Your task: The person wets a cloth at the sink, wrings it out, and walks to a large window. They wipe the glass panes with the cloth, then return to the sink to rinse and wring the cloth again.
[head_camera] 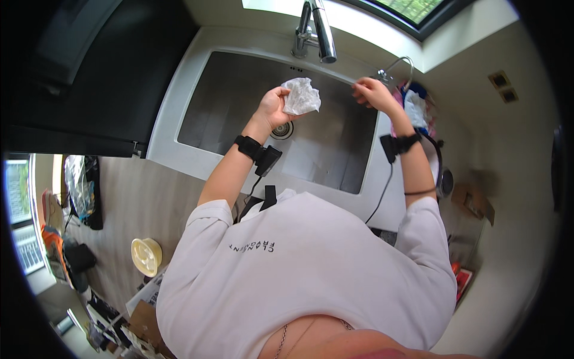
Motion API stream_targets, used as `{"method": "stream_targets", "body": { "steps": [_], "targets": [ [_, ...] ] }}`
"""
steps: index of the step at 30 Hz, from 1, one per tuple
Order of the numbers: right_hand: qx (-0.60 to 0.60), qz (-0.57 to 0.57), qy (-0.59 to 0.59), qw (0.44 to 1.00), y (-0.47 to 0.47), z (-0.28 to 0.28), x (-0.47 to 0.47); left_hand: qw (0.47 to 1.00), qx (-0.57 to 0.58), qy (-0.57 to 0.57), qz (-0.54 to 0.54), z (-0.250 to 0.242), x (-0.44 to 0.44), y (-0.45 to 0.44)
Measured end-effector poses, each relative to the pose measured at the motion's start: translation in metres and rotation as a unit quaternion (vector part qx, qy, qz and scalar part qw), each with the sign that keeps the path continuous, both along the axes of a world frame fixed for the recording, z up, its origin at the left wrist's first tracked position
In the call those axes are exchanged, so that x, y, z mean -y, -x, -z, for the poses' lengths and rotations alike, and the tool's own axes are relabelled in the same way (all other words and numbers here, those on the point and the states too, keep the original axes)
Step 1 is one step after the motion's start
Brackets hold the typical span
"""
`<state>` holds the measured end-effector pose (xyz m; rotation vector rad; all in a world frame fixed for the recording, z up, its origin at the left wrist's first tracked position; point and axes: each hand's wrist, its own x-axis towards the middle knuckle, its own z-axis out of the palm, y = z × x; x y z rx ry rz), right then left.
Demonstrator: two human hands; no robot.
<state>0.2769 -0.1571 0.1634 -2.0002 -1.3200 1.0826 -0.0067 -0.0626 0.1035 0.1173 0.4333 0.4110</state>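
In my left hand (276,106) is a crumpled white tissue or wipe (302,97), spread over the palm and held by the thumb. That hand is above a stainless steel sink (233,98), close to its round drain (282,130). My right hand (373,93) hovers by the sink's right edge with its fingers bent and slightly blurred. Nothing shows in it, but how far its fingers close is hard to make out. Behind the sink rises a chrome faucet (325,36), higher in the picture than both hands.
A small curved tap (410,67) stands at the sink's right rear corner, beside a bundle of plastic packaging (417,107). A dark cabinet (103,85) borders the white counter (168,130) on the left. On the wood floor sits a yellow tub (147,256). Cords hang from both wrist devices.
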Motion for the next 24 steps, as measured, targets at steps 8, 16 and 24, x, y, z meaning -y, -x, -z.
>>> {"method": "stream_targets", "body": {
  "steps": [8,16,24],
  "targets": [
    [-0.117,0.068,-0.048,0.990,0.027,0.098,-0.163,0.998,-0.055,0.031,-0.018,0.030,-0.016,-0.023],
    [-0.263,0.135,-0.151,0.943,0.030,0.129,-0.167,0.991,-0.119,0.062,0.012,0.041,-0.023,-0.024],
    [-0.252,0.087,-0.106,0.958,0.027,0.117,-0.169,0.991,-0.100,0.065,0.055,0.063,-0.032,-0.026]
  ]
}}
